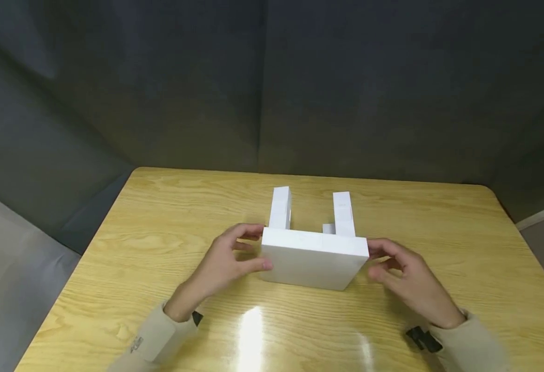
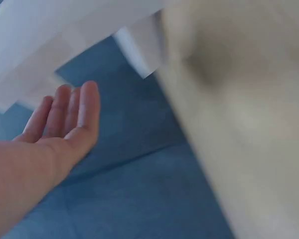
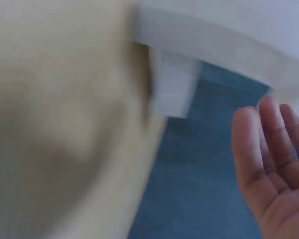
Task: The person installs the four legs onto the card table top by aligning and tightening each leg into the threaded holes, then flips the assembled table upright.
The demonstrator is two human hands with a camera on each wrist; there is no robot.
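Observation:
A white box-like panel (image 1: 311,266) stands on its edge on the wooden table in the head view. Two white blocks, a left one (image 1: 279,207) and a right one (image 1: 343,214), stick out behind it. A smaller white piece (image 1: 329,228) shows beside the right block. My left hand (image 1: 222,263) is at the panel's left end, thumb in front and fingers near the upper corner. At the other end, my right hand (image 1: 406,276) has its fingertips close to the side. Both wrist views show loosely extended fingers near the panel (image 2: 74,30); contact is unclear.
The wooden table (image 1: 183,206) stretches around the panel, its far edge meeting a dark curtain (image 1: 369,93). Glare (image 1: 250,336) lies on the tabletop near the front. Beige sleeves (image 1: 160,330) and dark wrist straps (image 1: 424,339) cover my wrists.

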